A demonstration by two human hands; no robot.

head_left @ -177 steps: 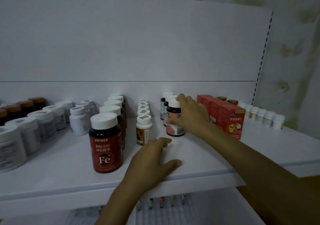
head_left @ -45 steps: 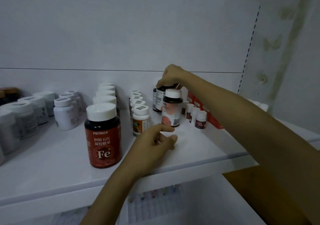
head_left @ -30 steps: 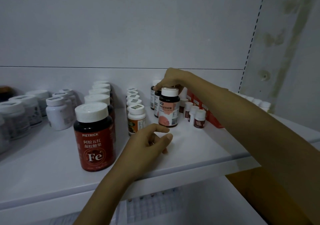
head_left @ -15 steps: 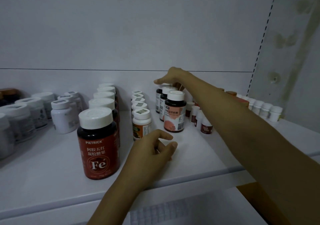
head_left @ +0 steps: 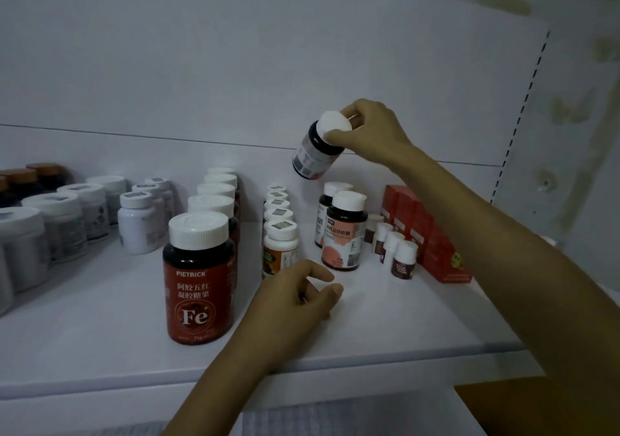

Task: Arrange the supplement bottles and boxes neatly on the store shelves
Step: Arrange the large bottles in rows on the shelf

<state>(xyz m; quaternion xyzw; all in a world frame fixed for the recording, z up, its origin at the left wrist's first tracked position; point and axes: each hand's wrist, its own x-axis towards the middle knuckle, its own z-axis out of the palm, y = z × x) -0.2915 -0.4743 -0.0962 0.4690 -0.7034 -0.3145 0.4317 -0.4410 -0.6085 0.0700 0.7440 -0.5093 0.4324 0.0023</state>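
Pinching the white cap (head_left: pixel 333 125) w/ your right hand (head_left: pixel 372 133), fingers clamped round it, you hold the dark bottle (head_left: pixel 315 153) tilted in mid-air above its matching row (head_left: pixel 344 234) on the shelf (head_left: pixel 402 318); top grip prob. chosen to clear neighbours. Your left hand (head_left: pixel 295 301) rests on the shelf front, fingers loosely curled, nothing in it, prob. as a brace. Red boxes (head_left: pixel 429 234) stand just right of the row.

dark white-capped bottle (head_left: pixel 315 153), tilted, lifted above shelf (head_left: pixel 385 318), over matching bottles (head_left: pixel 344 234)
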